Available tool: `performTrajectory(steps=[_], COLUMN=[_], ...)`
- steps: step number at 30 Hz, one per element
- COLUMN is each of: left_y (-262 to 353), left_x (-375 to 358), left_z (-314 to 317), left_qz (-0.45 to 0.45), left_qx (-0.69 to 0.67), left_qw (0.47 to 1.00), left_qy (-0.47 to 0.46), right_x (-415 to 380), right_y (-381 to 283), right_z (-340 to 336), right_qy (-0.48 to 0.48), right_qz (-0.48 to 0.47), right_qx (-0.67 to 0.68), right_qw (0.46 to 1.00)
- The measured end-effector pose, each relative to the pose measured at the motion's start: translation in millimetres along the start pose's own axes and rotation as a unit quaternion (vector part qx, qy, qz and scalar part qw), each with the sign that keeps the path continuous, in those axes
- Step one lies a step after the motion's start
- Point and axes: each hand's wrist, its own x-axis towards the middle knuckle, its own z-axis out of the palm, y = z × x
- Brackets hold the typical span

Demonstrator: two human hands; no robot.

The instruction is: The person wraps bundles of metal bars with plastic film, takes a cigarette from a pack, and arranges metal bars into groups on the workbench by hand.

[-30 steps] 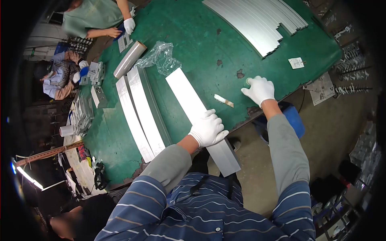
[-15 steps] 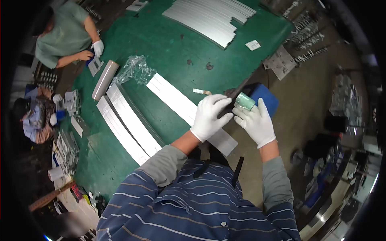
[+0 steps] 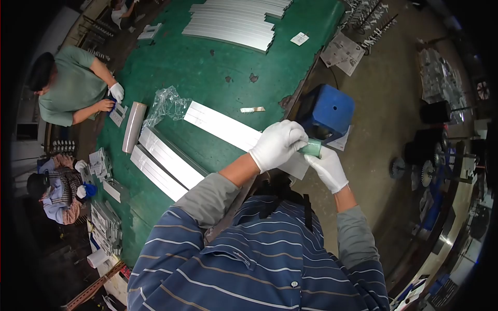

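With the green roll [image 3: 312,149] already lifted and gripped in the right hand [image 3: 329,169] beside the pale strip [image 3: 223,126], whether its end has been freed by the left hand [image 3: 277,145], curled against it, or pinched at all, cannot be told

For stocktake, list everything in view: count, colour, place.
Table: one, green, centre.
Long strips: three, silvery, near side.
Stacked strips: many, silver, far end.
Film: one heap, clear, beyond long strips.
Large roll: one, greyish, left of film.
Small stick: one, white-brown, mid-table.
Label: one, white, far right tabletop.
Metal parts: many, silver, left table edge.
Boxy item: one, blue, floor right.
Small roll: one, green, between hands.
Background clutter: many, mixed, around edges.
Co-workers: three visible, mixed clothing, left.
Shirt: one, blue striped, bottom.
Left hand, right hand: two, white-gloved, centre.
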Motion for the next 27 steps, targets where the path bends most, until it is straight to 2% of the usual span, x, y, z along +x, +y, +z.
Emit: performTrajectory(steps=[2, 3, 5, 7, 8, 9, 10, 12, 13, 15, 17, 18, 22, 27], left_y=[5.2, 5.4, 5.4, 3.9, 2.2, 0.9, -0.2, -6.3, -10.1, -19.4, -30.1, -34.8, -42.5, -63.6], left_x=[-3.5, -3.5, -4.5, -4.3, -2.8, -1.6, -0.9, 3.7, 6.5, 14.0, 21.7, 21.4, -8.6, -42.5], left_z=[4.8, 4.2, 1.3, -1.5, -1.8, -1.1, 0.4, 2.6, 2.4, -1.1, -5.3, -6.0, 12.8, 42.4], left_qz=[-0.046, -0.049, -0.182, -0.309, -0.312, -0.319, -0.327, -0.339, -0.344, -0.237, -0.117, -0.120, -0.017, 0.015], left_qx=[-0.089, -0.085, -0.209, -0.327, -0.323, -0.337, -0.351, -0.378, -0.375, -0.274, -0.163, -0.160, 0.012, 0.102], left_qw=[0.995, 0.995, 0.960, 0.891, 0.891, 0.884, 0.876, 0.861, 0.860, 0.930, 0.976, 0.977, 0.992, 0.988], left_qy=[-0.005, -0.010, -0.041, -0.065, -0.067, -0.060, -0.052, -0.037, -0.039, -0.060, -0.078, -0.081, -0.124, -0.115], right_x=[3.8, 6.5, 11.5, 17.9, 22.0, 25.0, 27.6, 37.1, 42.7, 55.1, 72.1, 80.5, 88.4, 106.3], right_y=[3.6, 4.7, 5.6, 5.9, 5.9, 6.3, 7.6, 10.0, 13.3, 24.4, 34.1, 39.5, 85.5, 134.2], right_z=[-7.5, -10.5, -16.5, -20.2, -21.7, -23.0, -24.4, -28.7, -32.6, -46.4, -58.8, -60.8, -59.5, -54.2], right_qy=[0.000, -0.002, -0.040, -0.075, -0.077, -0.043, -0.008, 0.065, 0.064, 0.061, 0.060, 0.059, 0.049, 0.011], right_qz=[0.039, 0.039, 0.003, -0.034, -0.035, -0.095, -0.153, -0.265, -0.263, -0.235, -0.215, -0.216, -0.222, -0.216], right_qx=[-0.101, -0.094, -0.081, -0.070, -0.065, -0.154, -0.241, -0.405, -0.400, -0.434, -0.470, -0.466, -0.502, -0.547], right_qw=[0.994, 0.995, 0.996, 0.994, 0.994, 0.983, 0.958, 0.873, 0.876, 0.867, 0.854, 0.856, 0.834, 0.809])
